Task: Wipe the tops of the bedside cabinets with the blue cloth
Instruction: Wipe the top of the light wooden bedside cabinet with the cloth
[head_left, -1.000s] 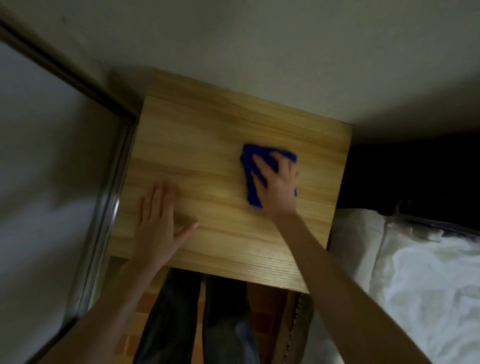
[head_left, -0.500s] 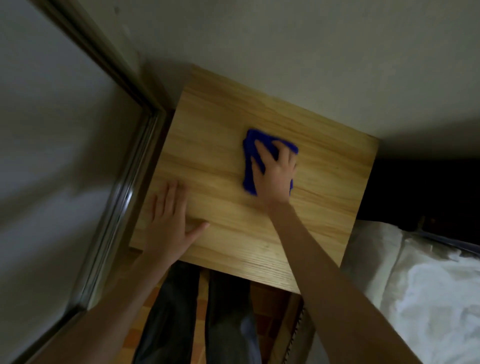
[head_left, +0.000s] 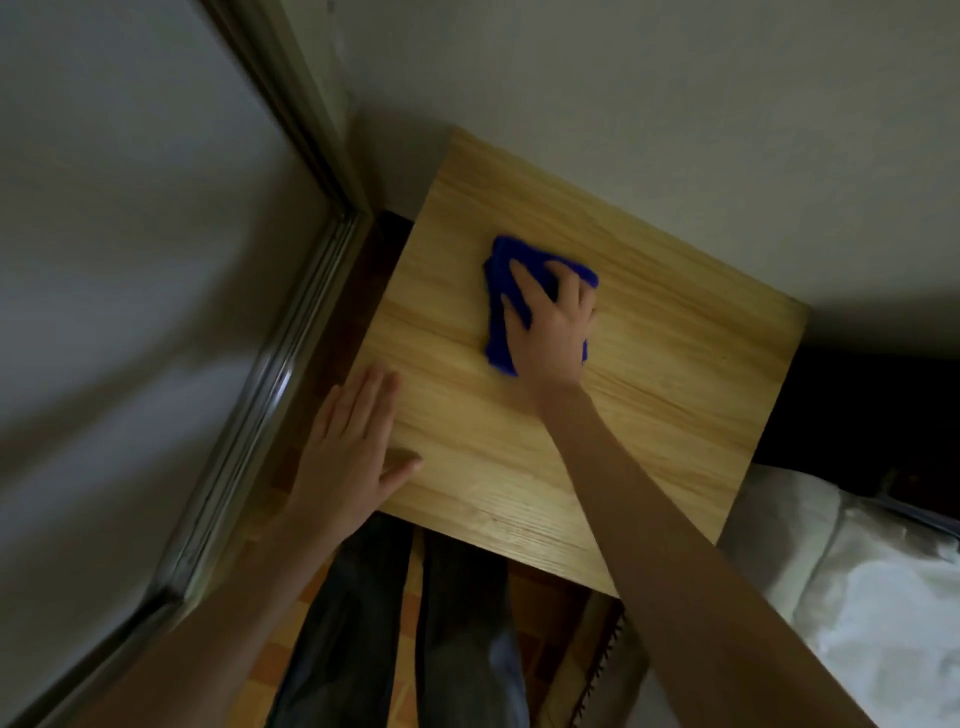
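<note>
Blue cloth (head_left: 500, 312) lies bunched under the right hand (head_left: 550, 332), which presses flat on it with fingers spread, pinning rather than gripping it. Its long axis runs from the near edge toward the wall, a folded corner pointing away past the fingertips. It sits on the wooden cabinet top (head_left: 649, 395), toward the back and middle. The left hand (head_left: 350, 457) rests open, palm down, fingers together, on the top's near left corner, holding nothing. White bedding (head_left: 857, 587) lies just beside the cabinet on the right.
</note>
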